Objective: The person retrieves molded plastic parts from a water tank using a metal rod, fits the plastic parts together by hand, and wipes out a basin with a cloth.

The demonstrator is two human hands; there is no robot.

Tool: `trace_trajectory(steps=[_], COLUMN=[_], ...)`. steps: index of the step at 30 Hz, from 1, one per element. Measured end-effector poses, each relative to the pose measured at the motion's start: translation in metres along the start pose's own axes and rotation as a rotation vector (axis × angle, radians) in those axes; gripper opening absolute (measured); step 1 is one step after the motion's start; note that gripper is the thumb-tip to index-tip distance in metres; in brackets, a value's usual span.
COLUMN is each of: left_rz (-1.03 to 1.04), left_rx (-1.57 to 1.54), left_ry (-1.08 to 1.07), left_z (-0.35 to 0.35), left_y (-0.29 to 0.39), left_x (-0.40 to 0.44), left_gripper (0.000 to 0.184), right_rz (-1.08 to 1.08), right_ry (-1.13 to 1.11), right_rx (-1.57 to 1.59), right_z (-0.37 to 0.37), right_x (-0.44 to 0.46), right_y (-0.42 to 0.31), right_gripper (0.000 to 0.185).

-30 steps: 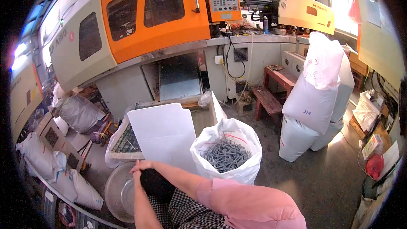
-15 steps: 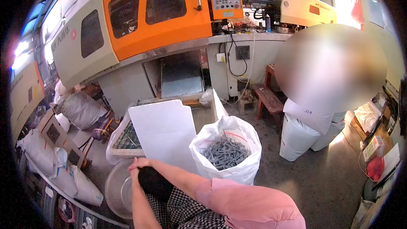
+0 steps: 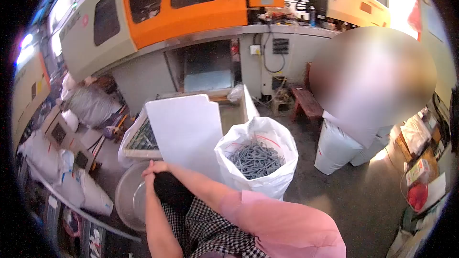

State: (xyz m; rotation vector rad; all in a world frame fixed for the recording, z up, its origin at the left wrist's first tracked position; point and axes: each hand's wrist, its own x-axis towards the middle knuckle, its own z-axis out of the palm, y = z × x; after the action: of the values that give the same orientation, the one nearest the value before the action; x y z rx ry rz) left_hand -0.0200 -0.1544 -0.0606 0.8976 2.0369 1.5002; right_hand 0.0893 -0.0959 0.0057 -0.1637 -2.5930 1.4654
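My left hand (image 3: 149,177) and my right hand (image 3: 159,166) are clasped together at my knee in the black trouser leg (image 3: 173,193), fingers closed over one another. No object shows between them, though the small fingers are hard to separate. Just left of the hands is a round translucent basin (image 3: 125,196), partly hidden by my left arm. A white board (image 3: 184,126) leans upright in front of them. To the right stands an open white sack (image 3: 272,186) filled with thin grey plastic pieces (image 3: 255,160).
Behind the board is a tray (image 3: 138,153) of dark strips. An orange and cream moulding machine (image 3: 186,14) spans the back. A red-brown stool (image 3: 307,102) and full white sacks (image 3: 337,148) stand at right, near a blurred person. More bags (image 3: 93,105) and a rail (image 3: 81,210) are at left.
The camera view has tilted down slightly and shifted, so the machine sits higher and farther right. My hands stay clasped in the same place at the knee.
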Motion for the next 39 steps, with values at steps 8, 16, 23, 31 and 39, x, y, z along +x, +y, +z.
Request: trace_trajectory(steps=[8,16,23,31,39], left_rz=[0.04,0.058,0.036,0.027,0.026], left_rx=[0.027,-0.003,-0.007,-0.003,0.005], left_ry=[0.024,-0.018,-0.03,-0.036,-0.038], left_z=[-0.013,-0.008,0.0,0.001,-0.002], left_y=[-0.006,-0.004,-0.004,-0.006,-0.009], left_x=[-0.006,0.009,0.011,0.01,0.009], left_gripper=[0.058,0.058,0.058,0.058,0.058], right_rz=[-0.003,-0.152,0.088,0.064,0.084], right_ry=[-0.15,-0.03,0.045,0.08,0.041], right_rx=[0.253,-0.028,0.185,0.217,0.205], right_z=[0.005,0.008,0.005,0.001,-0.002], right_x=[0.034,0.034,0.023,0.012,0.013], right_y=[0.037,0.044,0.036,0.03,0.031], right_gripper=[0.04,0.033,0.037,0.036,0.035])
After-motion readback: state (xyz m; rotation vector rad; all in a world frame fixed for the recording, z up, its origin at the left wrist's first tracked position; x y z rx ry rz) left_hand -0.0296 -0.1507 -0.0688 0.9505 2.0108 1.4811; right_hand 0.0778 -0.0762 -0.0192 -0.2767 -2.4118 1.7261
